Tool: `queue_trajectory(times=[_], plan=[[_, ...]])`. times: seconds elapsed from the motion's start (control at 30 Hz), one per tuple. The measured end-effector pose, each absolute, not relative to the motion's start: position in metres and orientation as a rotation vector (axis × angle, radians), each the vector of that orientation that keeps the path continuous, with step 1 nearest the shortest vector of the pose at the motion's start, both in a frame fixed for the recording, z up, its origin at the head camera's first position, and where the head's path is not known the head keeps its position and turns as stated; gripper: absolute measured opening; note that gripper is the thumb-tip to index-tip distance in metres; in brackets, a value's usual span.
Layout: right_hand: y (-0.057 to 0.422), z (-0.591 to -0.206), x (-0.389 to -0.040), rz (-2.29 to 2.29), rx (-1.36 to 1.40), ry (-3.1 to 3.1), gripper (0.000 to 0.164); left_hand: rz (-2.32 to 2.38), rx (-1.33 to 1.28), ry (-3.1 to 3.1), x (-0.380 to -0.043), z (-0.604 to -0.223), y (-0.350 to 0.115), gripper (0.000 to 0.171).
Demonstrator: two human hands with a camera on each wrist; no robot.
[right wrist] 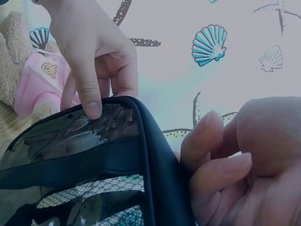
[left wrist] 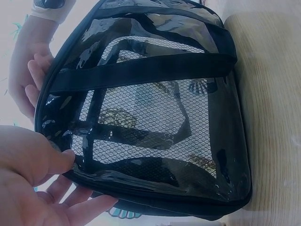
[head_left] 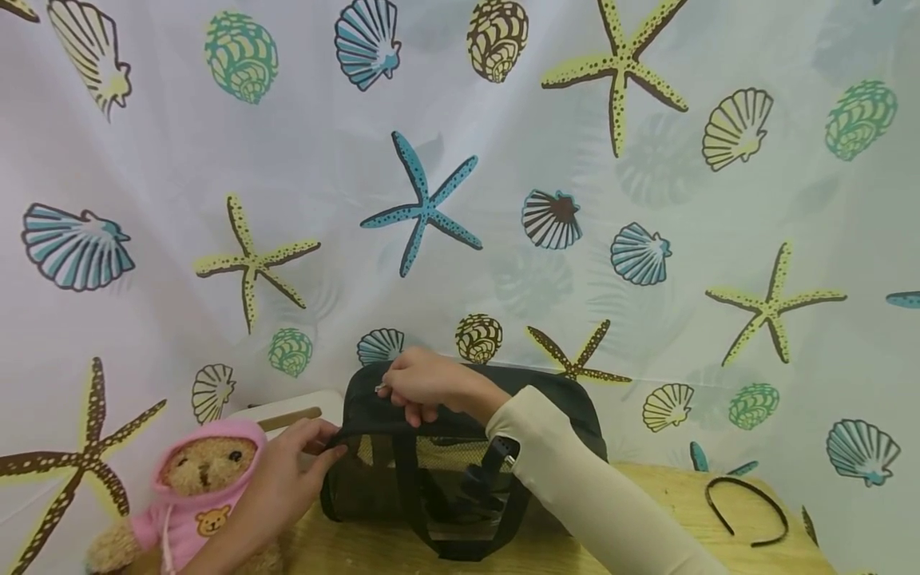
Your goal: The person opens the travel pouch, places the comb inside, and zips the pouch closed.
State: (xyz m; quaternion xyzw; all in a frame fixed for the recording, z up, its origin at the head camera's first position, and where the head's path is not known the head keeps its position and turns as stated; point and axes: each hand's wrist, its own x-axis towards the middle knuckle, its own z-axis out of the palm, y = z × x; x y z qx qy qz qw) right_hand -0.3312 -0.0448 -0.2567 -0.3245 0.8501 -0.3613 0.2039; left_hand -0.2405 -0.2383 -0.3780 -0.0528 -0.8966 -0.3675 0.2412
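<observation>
A black bag [head_left: 366,487] with a see-through plastic front and mesh behind it stands on the wooden table, its strap handle [head_left: 463,549] hanging down the front. At the bag's upper left corner, my left hand [head_left: 291,463] pinches the edge, thumb on the clear plastic [right wrist: 115,120] and fingers behind. My right hand [head_left: 431,383] is over the bag's top with curled fingers, pinching a small silvery zipper pull [head_left: 379,388] near the left end. In the left wrist view, the right hand [left wrist: 35,77] shows behind the bag's top edge.
Left of the bag sits a teddy bear [head_left: 208,471] in a pink hoodie, partly behind my left forearm. A pale, flat-edged object [head_left: 327,399] lies behind it. On the table's right part [head_left: 668,495] is a thin dark headband [head_left: 779,511]. A shell-and-starfish curtain [head_left: 489,168] hangs behind.
</observation>
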Motion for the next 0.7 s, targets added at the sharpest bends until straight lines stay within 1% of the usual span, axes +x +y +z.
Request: queue_trajectory(times=[0.03, 0.17, 0.27, 0.37, 0.53, 0.7], plan=[[-0.0456, -0.2566, -0.3315, -0.997, -0.917, 2.367, 0.039, -1.006, -0.148, -2.45, -0.2409, -0.3779, -0.2382, 0.01], [-0.0479, -0.2569, -0.3315, -0.995, -0.924, 2.353, 0.04, -1.03, -0.14, -2.462, -0.2412, -0.3778, -0.2381, 0.011], [-0.0496, -0.2577, -0.3303, -0.993, -0.925, 2.36, 0.036, -1.07, -0.134, -2.469, -0.2401, -0.3783, -0.2381, 0.013], [-0.0515, -0.2586, -0.3303, -0.966, -0.959, 2.367, 0.037, -1.105, -0.141, -2.465, -0.2399, -0.3781, -0.2379, 0.013], [-0.0528, -0.26, -0.3342, -0.967, -0.942, 2.345, 0.037, -1.133, -0.149, -2.448, -0.2406, -0.378, -0.2378, 0.012], [-0.0513, -0.262, -0.3394, -0.92, -0.887, 2.376, 0.034, -1.084, -0.151, -2.432, -0.2405, -0.3799, -0.2386, 0.012]])
